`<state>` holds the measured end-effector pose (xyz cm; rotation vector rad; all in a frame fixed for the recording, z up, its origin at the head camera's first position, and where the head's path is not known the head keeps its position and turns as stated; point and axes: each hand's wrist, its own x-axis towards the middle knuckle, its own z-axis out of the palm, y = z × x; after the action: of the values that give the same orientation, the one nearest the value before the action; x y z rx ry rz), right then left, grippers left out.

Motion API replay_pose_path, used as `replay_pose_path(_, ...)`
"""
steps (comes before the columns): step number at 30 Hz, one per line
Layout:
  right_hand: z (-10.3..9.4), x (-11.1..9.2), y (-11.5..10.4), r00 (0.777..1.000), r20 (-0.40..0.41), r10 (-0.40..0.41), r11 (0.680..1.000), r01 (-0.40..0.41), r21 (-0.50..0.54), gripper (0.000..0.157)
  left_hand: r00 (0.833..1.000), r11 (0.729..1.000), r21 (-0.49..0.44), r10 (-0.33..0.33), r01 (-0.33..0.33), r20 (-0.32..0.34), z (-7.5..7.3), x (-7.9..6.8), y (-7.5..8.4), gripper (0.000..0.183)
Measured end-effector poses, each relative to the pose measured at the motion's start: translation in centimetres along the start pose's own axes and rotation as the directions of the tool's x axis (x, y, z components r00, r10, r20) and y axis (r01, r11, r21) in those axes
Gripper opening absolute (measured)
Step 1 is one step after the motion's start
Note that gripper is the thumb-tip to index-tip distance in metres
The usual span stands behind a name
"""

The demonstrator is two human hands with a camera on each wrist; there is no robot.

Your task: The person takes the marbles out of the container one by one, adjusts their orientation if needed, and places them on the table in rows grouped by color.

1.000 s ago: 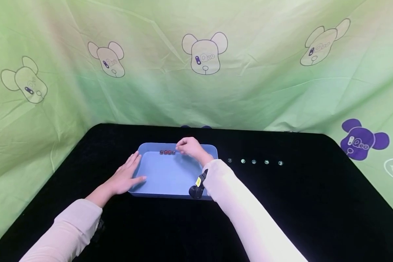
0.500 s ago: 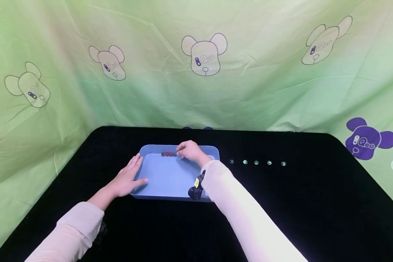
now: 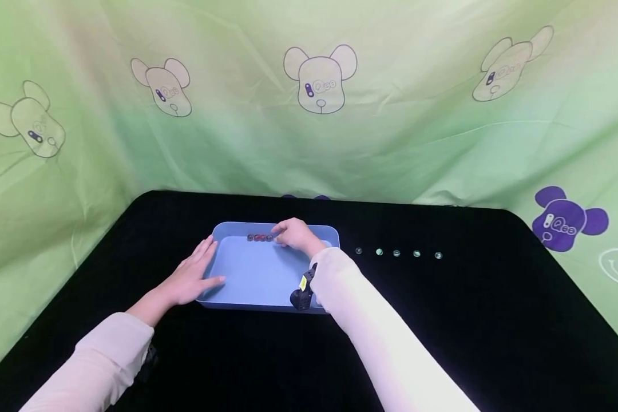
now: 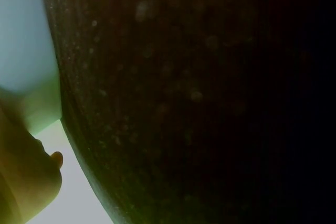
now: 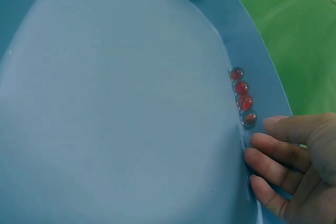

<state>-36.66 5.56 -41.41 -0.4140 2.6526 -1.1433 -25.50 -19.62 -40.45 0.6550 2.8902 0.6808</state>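
A shallow blue tray (image 3: 247, 274) lies on the black cloth. Against its far inner wall several clear marbles with red swirls (image 5: 242, 87) sit in a touching row. My right hand (image 3: 294, 234) is inside the tray at the row's right end. In the right wrist view its thumb and bent fingers lie against the wall beside the nearest marble, with a gap between thumb and forefinger and nothing visible held. My left hand (image 3: 187, 280) rests on the tray's left rim, fingers extended and thumb reaching inward. The left wrist view is mostly dark.
Right of the tray, several clear and pale-green marbles (image 3: 379, 252) stand in a spaced row on the black cloth (image 3: 468, 320). A green printed curtain (image 3: 237, 143) hangs behind and at both sides of the table.
The right hand has lowered slightly against the far wall, and its fingers have shifted beside the red marbles. The left hand stays on the rim. The head view has tilted a little.
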Motion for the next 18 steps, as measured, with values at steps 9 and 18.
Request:
replay_pose_path(9,0.3,0.9,0.4,0.999,0.027,0.034,0.998,-0.033,-0.048,0.026,1.000,1.000,0.007,0.002,-0.002,-0.002,0.1,0.2,0.0,0.080)
replay_pose_path(18,-0.4,-1.3,-3.4,0.999,0.021,0.031,0.987,-0.027,-0.158,0.023,1.000,1.000,0.000,-0.011,0.011,0.001,-0.1,0.1,0.1,0.080)
